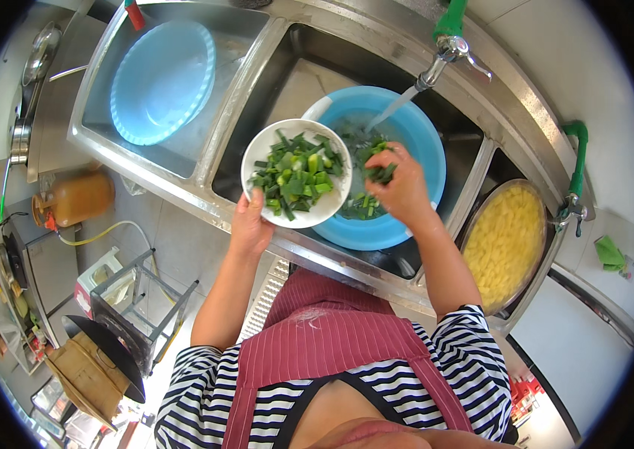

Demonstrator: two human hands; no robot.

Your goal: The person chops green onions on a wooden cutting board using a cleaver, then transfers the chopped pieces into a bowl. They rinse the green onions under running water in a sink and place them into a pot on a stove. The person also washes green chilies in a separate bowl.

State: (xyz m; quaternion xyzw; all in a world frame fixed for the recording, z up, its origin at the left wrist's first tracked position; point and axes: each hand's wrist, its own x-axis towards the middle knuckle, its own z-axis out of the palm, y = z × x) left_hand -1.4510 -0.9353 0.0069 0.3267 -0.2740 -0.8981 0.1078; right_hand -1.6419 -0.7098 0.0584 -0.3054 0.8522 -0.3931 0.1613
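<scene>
My left hand (252, 223) holds a white bowl (248, 147) by its near rim, thumb on the inside edge. Chopped green leafy stalks (294, 174) are heaped in the bowl. Over a blue plastic basin (434, 151) to the right, my right hand (401, 185) has a bunch of the wet cut greens (379, 173) in its fingers. More pieces float in the basin's water. From a metal faucet (434, 70), water (392, 109) runs into the basin, which stands in the middle compartment of a stainless steel sink (277, 73). The bowl overlaps the basin's left side in view.
A pale blue scalloped basin (162, 84) sits in the left sink compartment. At the right, a round container of yellow cut pieces (505, 247) rests over another compartment, beside a second faucet (572, 210). An orange gas cylinder (78, 196) and a metal stand (148, 297) are on the left floor.
</scene>
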